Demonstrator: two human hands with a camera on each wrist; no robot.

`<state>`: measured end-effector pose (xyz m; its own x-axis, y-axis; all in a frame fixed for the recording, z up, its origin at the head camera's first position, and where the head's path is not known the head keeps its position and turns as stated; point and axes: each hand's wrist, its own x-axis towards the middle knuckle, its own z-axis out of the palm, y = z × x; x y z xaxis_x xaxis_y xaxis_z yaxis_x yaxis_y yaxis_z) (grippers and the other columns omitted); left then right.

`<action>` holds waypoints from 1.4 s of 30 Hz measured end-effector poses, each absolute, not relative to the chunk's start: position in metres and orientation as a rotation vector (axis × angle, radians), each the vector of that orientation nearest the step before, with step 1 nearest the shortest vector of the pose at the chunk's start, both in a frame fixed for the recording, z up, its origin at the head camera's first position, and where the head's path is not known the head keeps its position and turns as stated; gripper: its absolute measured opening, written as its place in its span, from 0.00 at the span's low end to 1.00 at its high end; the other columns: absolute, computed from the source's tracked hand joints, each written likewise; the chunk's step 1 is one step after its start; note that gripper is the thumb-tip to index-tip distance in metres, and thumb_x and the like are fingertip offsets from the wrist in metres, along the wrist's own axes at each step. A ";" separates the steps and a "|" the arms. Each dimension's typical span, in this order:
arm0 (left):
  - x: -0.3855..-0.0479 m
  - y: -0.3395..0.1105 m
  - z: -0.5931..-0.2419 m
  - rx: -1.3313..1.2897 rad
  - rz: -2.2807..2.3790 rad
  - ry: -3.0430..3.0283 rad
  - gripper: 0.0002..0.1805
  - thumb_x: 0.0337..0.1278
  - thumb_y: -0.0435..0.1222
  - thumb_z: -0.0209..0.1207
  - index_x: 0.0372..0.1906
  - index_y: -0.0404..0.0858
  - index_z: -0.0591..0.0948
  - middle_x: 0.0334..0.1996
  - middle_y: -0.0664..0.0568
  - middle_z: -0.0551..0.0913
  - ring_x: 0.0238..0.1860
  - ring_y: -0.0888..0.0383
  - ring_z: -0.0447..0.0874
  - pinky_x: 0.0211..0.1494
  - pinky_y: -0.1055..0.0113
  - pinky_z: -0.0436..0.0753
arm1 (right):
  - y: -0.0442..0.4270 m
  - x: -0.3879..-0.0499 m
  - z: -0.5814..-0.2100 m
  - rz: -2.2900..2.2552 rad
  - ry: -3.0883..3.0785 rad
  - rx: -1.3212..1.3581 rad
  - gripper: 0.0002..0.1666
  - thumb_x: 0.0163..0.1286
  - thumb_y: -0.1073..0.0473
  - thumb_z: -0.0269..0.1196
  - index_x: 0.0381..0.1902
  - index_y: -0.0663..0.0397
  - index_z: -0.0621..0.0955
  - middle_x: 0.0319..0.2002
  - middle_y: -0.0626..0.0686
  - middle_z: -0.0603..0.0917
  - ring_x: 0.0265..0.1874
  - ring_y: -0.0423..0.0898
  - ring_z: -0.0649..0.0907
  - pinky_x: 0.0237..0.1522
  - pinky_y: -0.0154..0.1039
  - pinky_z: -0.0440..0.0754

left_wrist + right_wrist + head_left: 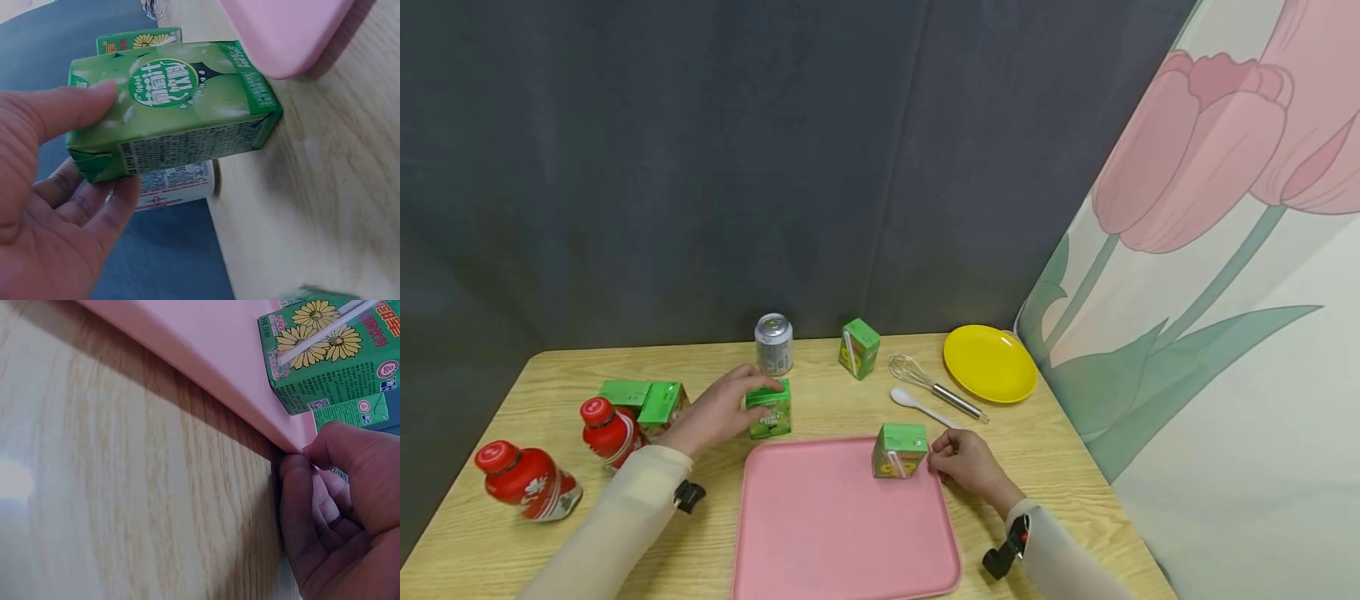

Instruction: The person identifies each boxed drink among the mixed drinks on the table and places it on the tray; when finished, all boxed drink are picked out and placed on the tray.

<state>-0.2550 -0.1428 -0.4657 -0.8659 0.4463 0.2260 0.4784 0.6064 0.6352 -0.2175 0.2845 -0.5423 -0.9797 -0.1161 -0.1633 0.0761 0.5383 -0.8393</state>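
My left hand (721, 410) grips a green juice carton (772, 417) by its upper end, thumb on one face and fingers on the opposite side. That carton (181, 103) stands on the table just beyond the far left corner of a pink tray (842, 525). With thumb and index finger, my right hand (973, 464) pinches the tray's right rim near its far corner. Close to those fingers, another green carton (899, 454) with flower pictures and a straw stands upright on the tray. In the right wrist view, the thumb presses on the tray edge (250, 419).
Behind the left hand stands a silver can (773, 343). A further carton (859, 348) is at the back. Two red bottles (531, 483) and green cartons (662, 404) occupy the left. A whisk (936, 387), white spoon (921, 406) and yellow plate (990, 364) lie at the right.
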 end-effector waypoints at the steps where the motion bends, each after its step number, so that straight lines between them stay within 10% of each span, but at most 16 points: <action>1: -0.256 -0.143 -0.467 -0.793 -1.135 -2.774 0.22 0.57 0.28 0.71 0.57 0.44 0.85 0.51 0.50 0.78 0.49 0.50 0.78 0.47 0.54 0.80 | 0.285 -0.217 -0.542 -1.422 2.575 -0.035 0.09 0.63 0.66 0.70 0.38 0.64 0.81 0.27 0.52 0.84 0.23 0.45 0.82 0.26 0.39 0.83; 42: -0.216 -0.070 -0.477 -1.131 -1.499 -2.477 0.14 0.62 0.33 0.69 0.50 0.51 0.88 0.55 0.64 0.76 0.56 0.60 0.76 0.48 0.64 0.84 | 0.280 -0.214 -0.540 -1.370 2.629 0.008 0.09 0.64 0.67 0.70 0.38 0.61 0.80 0.27 0.51 0.82 0.25 0.44 0.80 0.27 0.37 0.82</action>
<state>-0.2163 -0.0697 -0.4772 -0.7347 0.5637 0.3775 0.5959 0.2702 0.7563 -0.2138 0.2799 -0.5402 -0.9844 -0.0761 -0.1583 0.0862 0.5760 -0.8129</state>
